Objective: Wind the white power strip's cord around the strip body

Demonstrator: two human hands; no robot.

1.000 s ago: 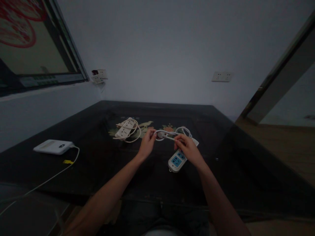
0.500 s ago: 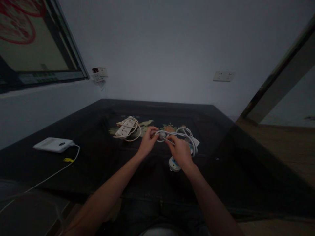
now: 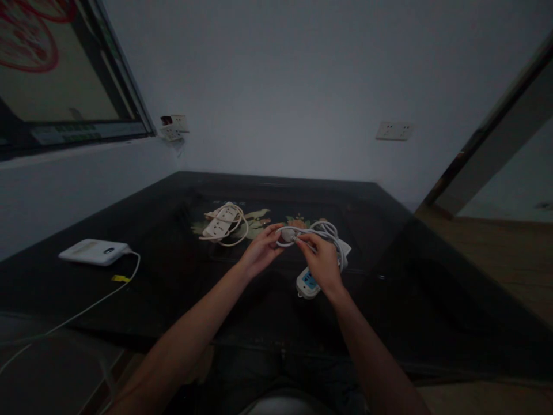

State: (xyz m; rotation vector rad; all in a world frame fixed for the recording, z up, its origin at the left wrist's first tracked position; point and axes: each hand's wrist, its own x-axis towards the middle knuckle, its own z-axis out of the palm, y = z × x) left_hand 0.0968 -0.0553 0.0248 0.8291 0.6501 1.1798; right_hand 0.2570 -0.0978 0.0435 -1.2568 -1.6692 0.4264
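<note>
My left hand (image 3: 262, 250) pinches a loop of white power cord (image 3: 283, 245) between thumb and fingers. My right hand (image 3: 318, 258) is closed at the neck of the grey plug (image 3: 288, 234), where its cord comes out. The plug sits inside the cord loop, between both hands. Under and beside my right hand lies a white power strip with blue sockets (image 3: 308, 281), partly hidden by that hand. More of its cord is coiled over the strip's far end.
A second white power strip (image 3: 222, 221), wrapped in cream cord, lies left of my hands on the black table (image 3: 207, 305). A white power bank (image 3: 93, 252) with a cable and yellow tag (image 3: 120, 279) is farther left. Wall sockets (image 3: 394, 131) are behind.
Both hands have shifted slightly right with the plug and loop. My left hand has turned, its palm more open to view. More of the blue-socket strip shows beneath my right hand.
</note>
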